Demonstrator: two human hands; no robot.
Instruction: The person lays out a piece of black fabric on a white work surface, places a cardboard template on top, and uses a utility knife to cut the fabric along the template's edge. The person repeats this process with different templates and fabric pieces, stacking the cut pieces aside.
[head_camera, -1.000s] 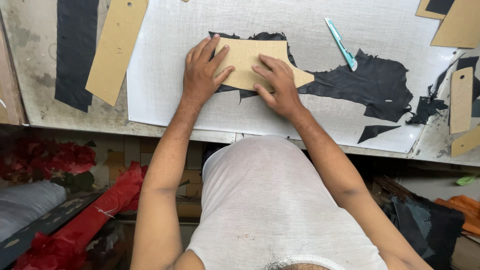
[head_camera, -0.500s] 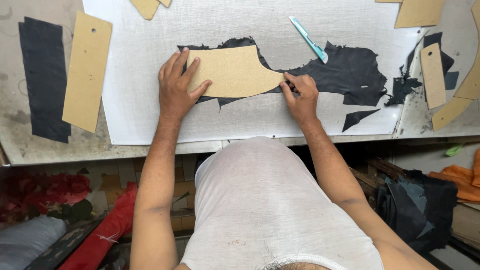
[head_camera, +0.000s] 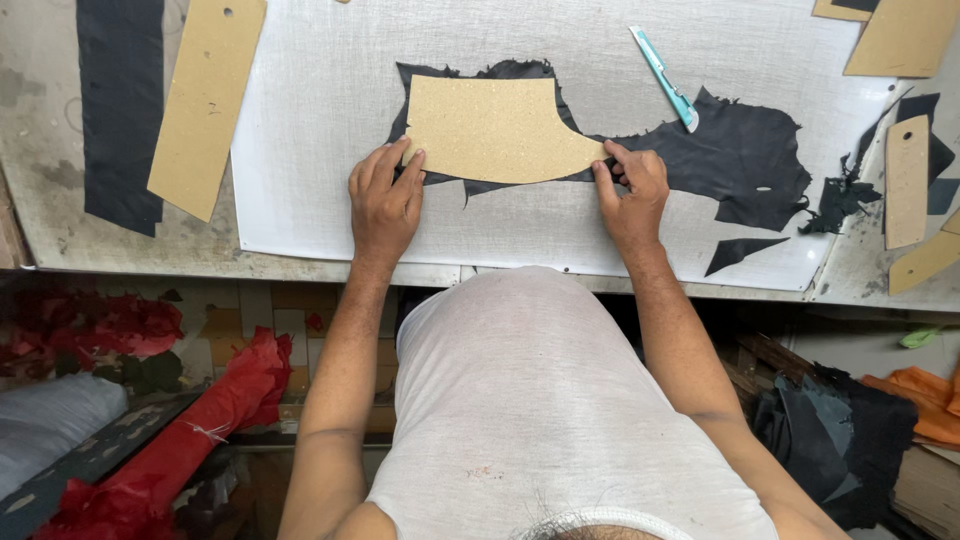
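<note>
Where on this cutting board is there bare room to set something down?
Bare white board lies between the long cardboard strip and the boot-shaped template, and along the near edge between the left hand and right hand. The right end is crowded with black scraps.

Even, soft light falls from above on the tabletop (head_camera: 300, 255), bright on the white mat (head_camera: 330, 120) with no hard glare and only thin shadows under the hands. Below the table edge, toward 7 and 5 o'clock, the floor clutter lies dim. Focus is sharp at centre; straight edges bow slightly near the frame borders.
</note>
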